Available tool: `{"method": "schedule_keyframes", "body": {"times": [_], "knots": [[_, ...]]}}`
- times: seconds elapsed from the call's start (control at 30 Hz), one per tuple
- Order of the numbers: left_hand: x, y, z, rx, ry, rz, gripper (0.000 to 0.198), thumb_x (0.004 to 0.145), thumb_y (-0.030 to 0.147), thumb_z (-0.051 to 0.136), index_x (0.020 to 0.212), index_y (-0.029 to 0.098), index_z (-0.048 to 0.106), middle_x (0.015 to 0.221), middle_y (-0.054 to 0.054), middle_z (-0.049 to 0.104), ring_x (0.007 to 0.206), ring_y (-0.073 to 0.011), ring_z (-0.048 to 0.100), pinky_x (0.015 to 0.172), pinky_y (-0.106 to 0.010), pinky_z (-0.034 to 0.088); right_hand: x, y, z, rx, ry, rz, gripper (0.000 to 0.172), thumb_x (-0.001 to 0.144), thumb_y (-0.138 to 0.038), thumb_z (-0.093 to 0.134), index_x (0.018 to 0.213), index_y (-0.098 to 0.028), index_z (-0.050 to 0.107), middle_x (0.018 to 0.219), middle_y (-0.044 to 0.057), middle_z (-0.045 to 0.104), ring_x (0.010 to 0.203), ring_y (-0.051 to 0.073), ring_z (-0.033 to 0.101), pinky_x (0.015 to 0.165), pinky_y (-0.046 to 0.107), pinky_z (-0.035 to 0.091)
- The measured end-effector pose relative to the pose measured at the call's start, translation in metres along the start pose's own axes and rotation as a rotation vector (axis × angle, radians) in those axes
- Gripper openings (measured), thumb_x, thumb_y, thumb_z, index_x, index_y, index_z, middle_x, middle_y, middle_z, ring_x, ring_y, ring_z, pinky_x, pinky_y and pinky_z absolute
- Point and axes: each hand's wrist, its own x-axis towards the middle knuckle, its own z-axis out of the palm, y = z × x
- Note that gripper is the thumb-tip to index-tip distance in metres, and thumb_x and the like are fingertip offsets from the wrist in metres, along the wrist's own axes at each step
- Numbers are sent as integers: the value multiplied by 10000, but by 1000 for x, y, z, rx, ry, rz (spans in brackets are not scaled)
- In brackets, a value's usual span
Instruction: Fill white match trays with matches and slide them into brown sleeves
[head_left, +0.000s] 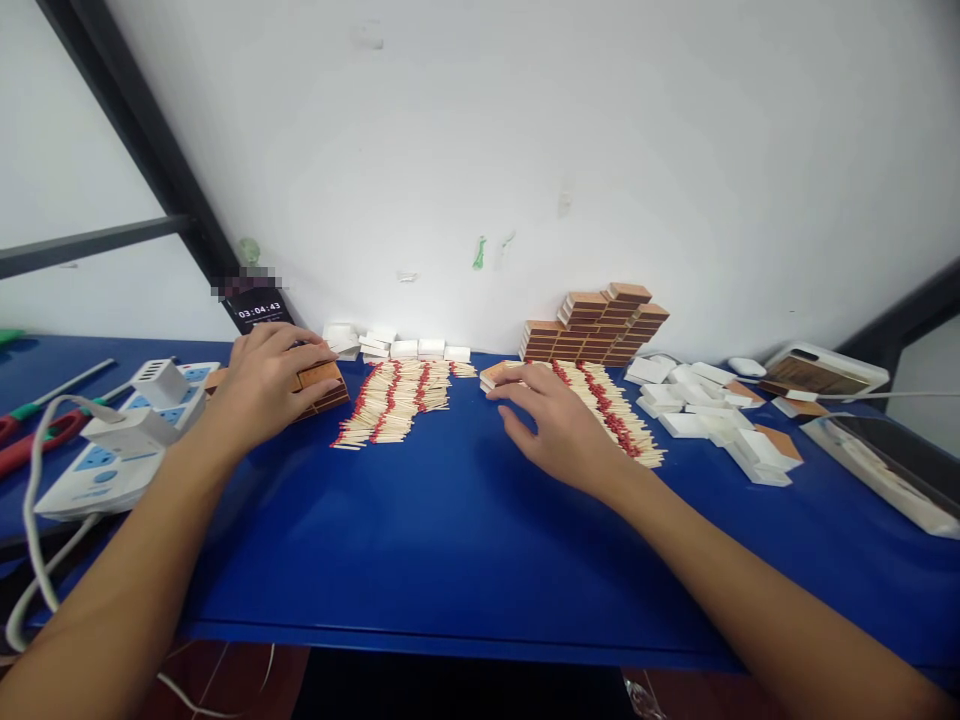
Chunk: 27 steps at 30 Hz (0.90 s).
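My left hand rests over a small group of brown matchboxes at the left, its fingers spread across their tops. My right hand is at the centre right, fingers apart, with its fingertips by a single matchbox. Rows of red-tipped matches lie between the hands. More matches are spread beside and partly behind my right hand. Behind them a stepped stack of matchboxes stands against the wall.
White inner trays line the wall, and more white trays are heaped at the right. A power strip with cables, red-handled tools and a phone timer are at the left. A clear-edged case lies far right.
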Motion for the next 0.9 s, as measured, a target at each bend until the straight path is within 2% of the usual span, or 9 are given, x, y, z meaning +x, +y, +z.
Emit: {"method": "schedule_keyframes", "body": {"times": [0.07,0.17,0.23,0.3,0.43,0.57,0.67,0.77,0.9], "knots": [[4,5,-4,-74,35,-4,248,966,440,694,1107,260,790,1223,-87,754,1176,-320,642,1074,-527,474,2,15,-5,-55,5,31,230,1018,-187,519,1078,-238,735,1121,129,740,1087,307,665,973,518,553],[14,22,-12,-190,111,-4,213,1004,411,637,955,273,791,1056,-71,786,1084,-295,681,1028,-488,511,3,39,-12,-154,-29,170,200,1016,-272,562,918,-225,730,877,106,728,889,293,655,787,439,526],[24,35,-16,-251,113,2,211,1003,418,645,929,274,781,994,-56,788,1026,-275,688,971,-445,538,4,52,-16,-208,-66,274,262,1024,-333,566,837,-222,711,771,86,693,782,273,630,694,397,472],[37,48,-13,-275,65,20,218,989,441,670,919,261,772,959,-56,783,977,-266,685,923,-422,545,6,59,-18,-245,-93,328,302,1039,-350,544,823,-218,709,750,80,688,758,267,622,675,382,441],[73,70,15,-227,-211,43,178,990,354,649,964,225,768,977,-74,777,1012,-266,678,887,-399,537,10,58,-16,-239,-101,324,213,1016,-280,569,892,-210,727,872,88,751,861,275,662,748,384,457],[114,88,58,-180,-320,40,151,976,277,643,970,213,780,959,-75,760,976,-257,684,841,-364,538,10,52,-16,-278,-90,314,230,1023,-288,566,876,-202,720,866,94,739,871,282,661,743,394,458],[138,97,82,-131,-397,6,153,976,233,643,1006,191,787,1022,-95,758,1000,-267,702,859,-372,555,9,52,-19,-332,-73,292,241,1034,-269,546,888,-193,721,881,111,742,893,290,662,756,398,466],[154,100,96,-77,-499,-14,184,1007,291,667,1113,167,753,1138,-103,739,1063,-266,706,933,-424,586,8,55,-20,-366,-64,263,237,1035,-247,542,893,-196,725,895,115,751,915,289,662,769,388,468],[166,101,103,-19,-630,-13,398,1030,397,672,1353,169,630,1352,-119,654,1153,-252,680,974,-477,610,7,60,-19,-413,-44,239,203,1019,-221,580,892,-187,733,869,104,743,891,271,650,757,364,451]]}}
